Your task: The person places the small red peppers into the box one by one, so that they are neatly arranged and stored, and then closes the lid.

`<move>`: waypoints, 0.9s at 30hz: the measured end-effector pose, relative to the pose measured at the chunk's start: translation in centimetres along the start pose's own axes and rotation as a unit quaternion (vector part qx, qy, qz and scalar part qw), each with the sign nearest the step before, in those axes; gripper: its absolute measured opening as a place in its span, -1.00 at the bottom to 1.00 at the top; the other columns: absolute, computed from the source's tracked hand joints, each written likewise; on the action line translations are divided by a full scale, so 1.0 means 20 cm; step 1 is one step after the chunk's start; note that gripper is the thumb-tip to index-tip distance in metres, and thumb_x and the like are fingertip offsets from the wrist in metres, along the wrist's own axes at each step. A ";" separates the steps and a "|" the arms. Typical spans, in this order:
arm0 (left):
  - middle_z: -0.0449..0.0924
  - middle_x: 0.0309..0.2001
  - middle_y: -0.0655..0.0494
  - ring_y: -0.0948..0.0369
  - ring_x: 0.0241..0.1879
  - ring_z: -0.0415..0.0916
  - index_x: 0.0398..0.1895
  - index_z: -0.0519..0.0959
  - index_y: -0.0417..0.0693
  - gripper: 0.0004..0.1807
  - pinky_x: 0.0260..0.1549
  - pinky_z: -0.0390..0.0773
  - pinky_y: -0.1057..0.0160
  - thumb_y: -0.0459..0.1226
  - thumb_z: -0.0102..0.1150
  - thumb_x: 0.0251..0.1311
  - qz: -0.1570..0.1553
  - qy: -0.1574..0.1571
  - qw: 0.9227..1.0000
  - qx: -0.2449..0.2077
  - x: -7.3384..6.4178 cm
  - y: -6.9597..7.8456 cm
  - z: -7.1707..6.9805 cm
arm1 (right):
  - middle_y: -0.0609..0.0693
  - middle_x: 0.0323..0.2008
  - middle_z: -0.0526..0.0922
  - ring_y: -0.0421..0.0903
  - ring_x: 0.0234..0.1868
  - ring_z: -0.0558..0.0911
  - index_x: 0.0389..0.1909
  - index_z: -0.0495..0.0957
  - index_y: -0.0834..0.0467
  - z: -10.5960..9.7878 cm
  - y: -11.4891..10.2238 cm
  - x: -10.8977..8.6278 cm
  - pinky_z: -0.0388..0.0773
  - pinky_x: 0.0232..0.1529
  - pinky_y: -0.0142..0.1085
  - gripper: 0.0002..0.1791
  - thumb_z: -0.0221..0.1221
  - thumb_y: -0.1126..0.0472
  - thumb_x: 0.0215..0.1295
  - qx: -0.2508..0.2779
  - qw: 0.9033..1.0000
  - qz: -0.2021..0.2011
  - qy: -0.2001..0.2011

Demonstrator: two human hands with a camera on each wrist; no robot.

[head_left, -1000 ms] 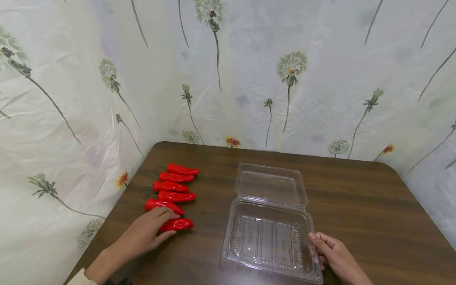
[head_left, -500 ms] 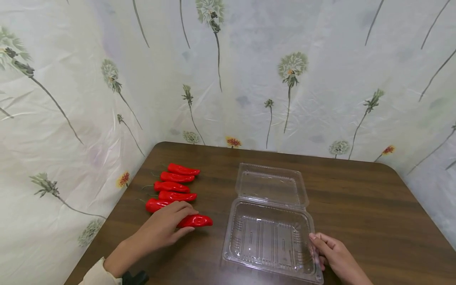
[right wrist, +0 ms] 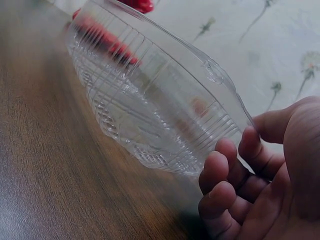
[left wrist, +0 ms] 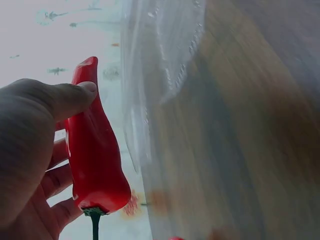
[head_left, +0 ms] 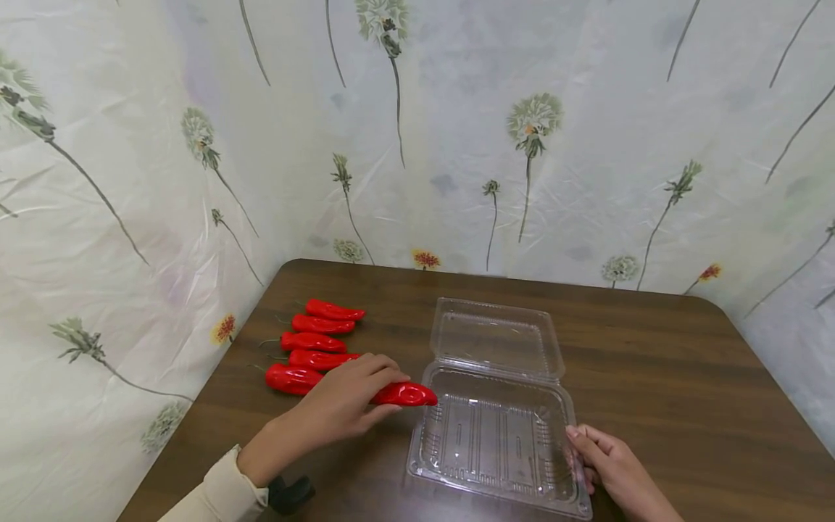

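Observation:
A glossy red pepper (head_left: 407,394) is gripped by my left hand (head_left: 339,401), its tip over the left rim of a clear plastic clamshell container (head_left: 417,442). The left wrist view shows the thumb and fingers around this pepper (left wrist: 97,155), its green stem (left wrist: 95,220) pointing down in that picture. My right hand (head_left: 616,464) pinches the container's right rim between thumb and finger. In the right wrist view, that hand (right wrist: 255,170) has its other fingers curled below the rim. The container's lid (head_left: 499,337) lies folded back, away from me.
Several more red peppers (head_left: 313,341) lie in a column at the left of the brown wooden table (head_left: 652,362), stems toward the left. A flower-printed sheet (head_left: 450,145) hangs behind the table and along its left side. A black object (head_left: 290,494) sits under the left wrist.
My left hand has lifted the nearest pepper from the end of the column and carried it right, to the container's edge. The right hand and the container have stayed in place.

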State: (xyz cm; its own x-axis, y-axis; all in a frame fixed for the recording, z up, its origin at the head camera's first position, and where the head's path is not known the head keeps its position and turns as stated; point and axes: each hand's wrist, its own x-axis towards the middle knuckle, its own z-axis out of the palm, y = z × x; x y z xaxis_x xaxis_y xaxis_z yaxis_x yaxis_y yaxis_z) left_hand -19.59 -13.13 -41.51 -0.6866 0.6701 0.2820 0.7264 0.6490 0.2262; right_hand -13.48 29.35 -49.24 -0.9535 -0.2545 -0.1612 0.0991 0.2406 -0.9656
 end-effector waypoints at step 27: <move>0.57 0.08 0.27 0.29 0.10 0.48 0.18 0.57 0.19 -0.57 0.10 0.51 0.29 0.03 0.29 0.29 0.116 -0.055 0.991 0.038 0.46 0.33 0.21 | -0.10 -0.58 0.48 -0.28 -0.64 0.41 -0.42 0.38 0.34 0.02 0.01 0.00 0.50 -0.63 -0.27 -0.56 -0.12 0.11 0.64 0.002 1.000 -0.003 0.020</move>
State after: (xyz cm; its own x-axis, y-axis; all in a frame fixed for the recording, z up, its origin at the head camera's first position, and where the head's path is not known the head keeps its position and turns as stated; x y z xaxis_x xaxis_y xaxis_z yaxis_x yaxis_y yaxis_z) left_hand -21.30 -1.20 -41.44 -0.5042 0.8366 0.2143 0.8632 0.4958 0.0952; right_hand -13.33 29.09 -49.40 -0.9649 -0.2176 -0.1471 0.0946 0.2345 -0.9675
